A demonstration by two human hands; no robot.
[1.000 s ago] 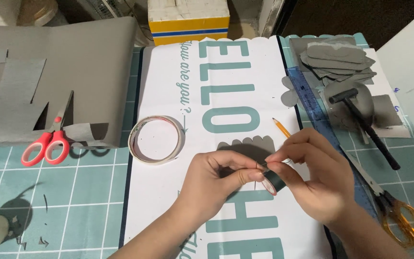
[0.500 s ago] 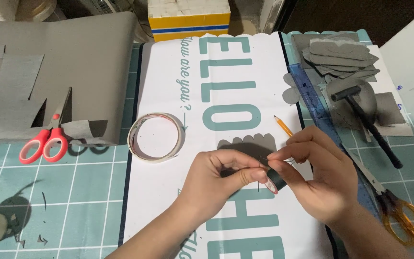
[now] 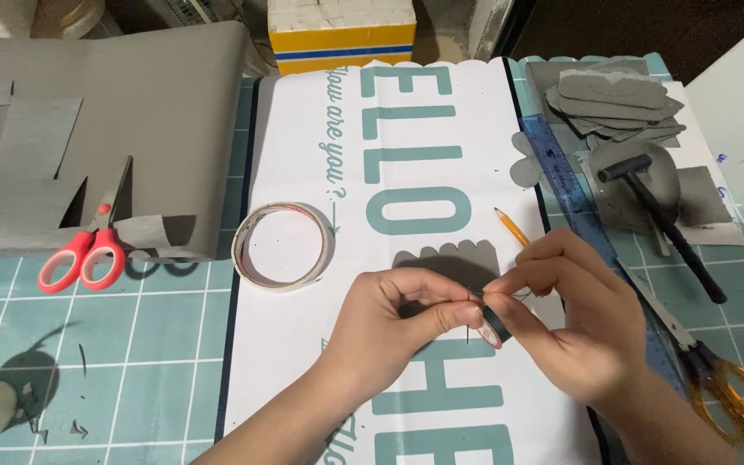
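I'm pinching a small dark tape roll (image 3: 497, 325) between both hands, left hand (image 3: 393, 314) and right hand (image 3: 574, 323) meeting fingertip to fingertip around it

Small dark ring (image 3: 496, 325), pinched upright

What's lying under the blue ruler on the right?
The blue ruler lies over grey scalloped cutouts and the white printed sheet. Its lower end is hidden behind the right hand, near the orange scissors.
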